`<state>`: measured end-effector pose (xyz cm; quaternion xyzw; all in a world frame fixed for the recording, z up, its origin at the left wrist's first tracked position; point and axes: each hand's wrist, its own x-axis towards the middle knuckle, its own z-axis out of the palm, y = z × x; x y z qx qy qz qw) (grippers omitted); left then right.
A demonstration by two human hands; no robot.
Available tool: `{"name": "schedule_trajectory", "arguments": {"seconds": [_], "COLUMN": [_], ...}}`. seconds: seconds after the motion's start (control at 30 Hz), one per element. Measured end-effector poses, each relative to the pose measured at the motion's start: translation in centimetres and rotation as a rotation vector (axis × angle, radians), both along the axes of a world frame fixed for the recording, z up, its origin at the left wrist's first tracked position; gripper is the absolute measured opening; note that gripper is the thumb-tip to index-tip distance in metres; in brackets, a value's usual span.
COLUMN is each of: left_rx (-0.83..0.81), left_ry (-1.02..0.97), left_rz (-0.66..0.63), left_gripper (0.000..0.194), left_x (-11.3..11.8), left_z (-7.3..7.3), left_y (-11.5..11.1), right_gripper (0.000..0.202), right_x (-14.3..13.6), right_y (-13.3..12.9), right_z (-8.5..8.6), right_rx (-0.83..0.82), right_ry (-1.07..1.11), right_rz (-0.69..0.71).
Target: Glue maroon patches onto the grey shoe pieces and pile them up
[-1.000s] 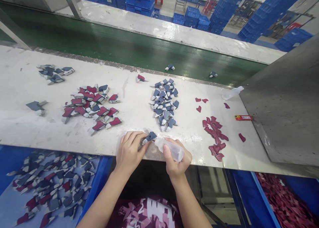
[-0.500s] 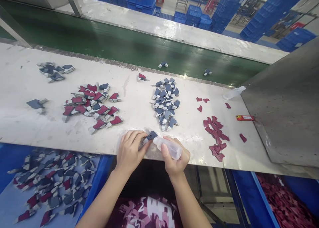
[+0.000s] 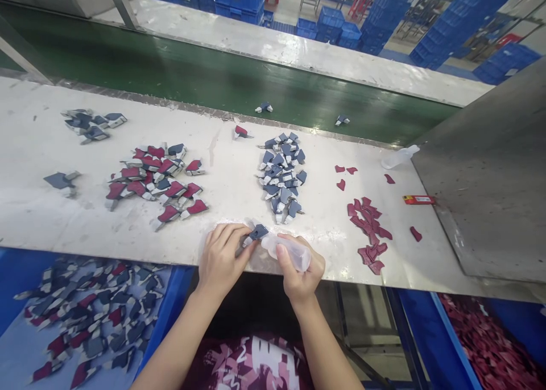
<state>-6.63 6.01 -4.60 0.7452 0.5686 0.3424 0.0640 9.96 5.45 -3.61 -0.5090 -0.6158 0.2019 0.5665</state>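
Between the thumb and fingers of my left hand (image 3: pixel 224 257) is a small dark blue and white plastic part (image 3: pixel 257 232), held just above the table's front edge. My right hand (image 3: pixel 303 273) is wrapped round a translucent squeeze bottle (image 3: pixel 294 252), tilted so that its tip points left at the part. Whether tip and part touch, I cannot tell. Beyond my hands lies a pile of blue and white parts (image 3: pixel 281 171). To the right are loose dark red pieces (image 3: pixel 369 222); to the left, a heap of parts with red faces (image 3: pixel 149 177).
A green conveyor belt (image 3: pixel 205 83) runs behind the white table (image 3: pixel 230 174), carrying two blue parts. At the right stand a metal housing (image 3: pixel 490 191), another clear bottle (image 3: pixel 399 157) and a red-yellow packet (image 3: pixel 418 200). Blue bins (image 3: pixel 170 299) of parts sit below the front edge.
The two blue parts on the green belt have moved left. My hands, the squeeze bottle and the held part stay nearly in place.
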Motion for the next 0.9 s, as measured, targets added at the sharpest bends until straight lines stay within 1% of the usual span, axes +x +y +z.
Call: {"name": "schedule_trajectory", "arguments": {"seconds": [0.2, 0.37, 0.47, 0.57, 0.63, 0.67, 0.73, 0.8, 0.83, 0.9], "left_rx": [0.018, 0.02, 0.018, -0.012, -0.038, -0.048, -0.049, -0.026, -0.013, -0.009], "left_ry": [0.003, 0.002, -0.006, -0.008, 0.001, 0.01, 0.038, 0.07, 0.08, 0.082], "left_rz": [0.0, 0.003, -0.003, -0.037, -0.095, -0.144, -0.26, -0.332, -0.329, -0.26], "left_gripper": [0.012, 0.011, 0.012, 0.013, 0.015, 0.017, 0.025, 0.032, 0.034, 0.032], "left_x": [0.1, 0.0, 0.0, -0.1, -0.3, -0.6, -1.3, -2.3, -2.9, -3.8], "left_z": [0.0, 0.0, -0.2, -0.1, 0.4, 0.9, 2.5, 4.6, 5.9, 8.2], "left_y": [0.0, 0.0, 0.1, 0.1, 0.3, 0.7, 2.1, 5.0, 7.0, 12.2], "right_gripper": [0.013, 0.013, 0.015, 0.023, 0.027, 0.028, 0.028, 0.032, 0.036, 0.041], "right_x": [0.3, 0.3, 0.2, 0.6, 1.4, 2.0, 3.3, 4.7, 5.3, 6.1], "right_y": [-0.3, -0.4, -0.5, -0.3, 0.2, 0.6, 1.7, 3.0, 3.6, 4.6], "right_z": [-0.6, -1.1, -1.2, -0.9, -0.5, -0.3, 0.0, 0.0, -0.1, -0.4], "right_rx": [-0.012, -0.032, -0.055, -0.072, -0.063, -0.057, -0.056, -0.087, -0.112, -0.164], "right_ry": [0.029, 0.082, 0.147, 0.267, 0.303, 0.3, 0.29, 0.294, 0.297, 0.278], "right_rz": [-0.047, -0.151, -0.244, -0.332, -0.383, -0.403, -0.408, -0.36, -0.333, -0.302]}}
